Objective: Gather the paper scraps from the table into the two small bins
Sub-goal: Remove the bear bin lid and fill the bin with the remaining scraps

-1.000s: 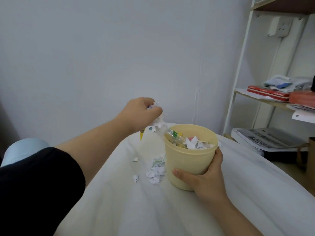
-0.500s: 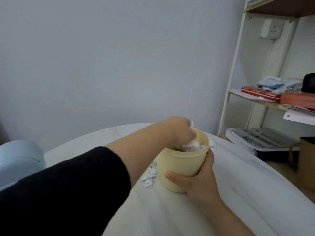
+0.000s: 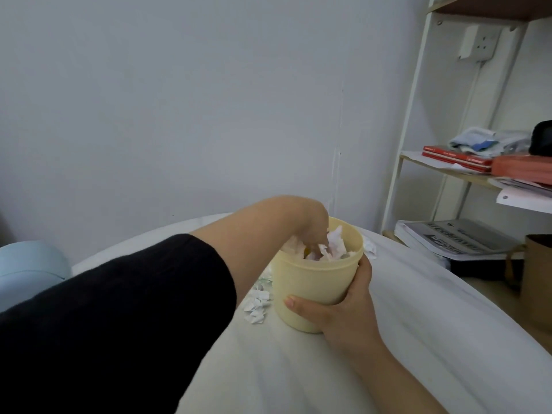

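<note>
The left hand, lifting scraps a second ago, is now plunging into the yellow bin; whether its fingers have released is unclear. The right hand is gripping the bin on the desk, with loose scraps waiting at eight o'clock.

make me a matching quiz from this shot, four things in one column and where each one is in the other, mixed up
Things
1. left hand
2. right hand
3. loose scraps
4. red books

Places
A. on the shelf at the right
B. fingers down in the mouth of the yellow bin
C. wrapped round the bin's wall
D. on the table, left of the bin

Pairs: 1-B, 2-C, 3-D, 4-A
</note>
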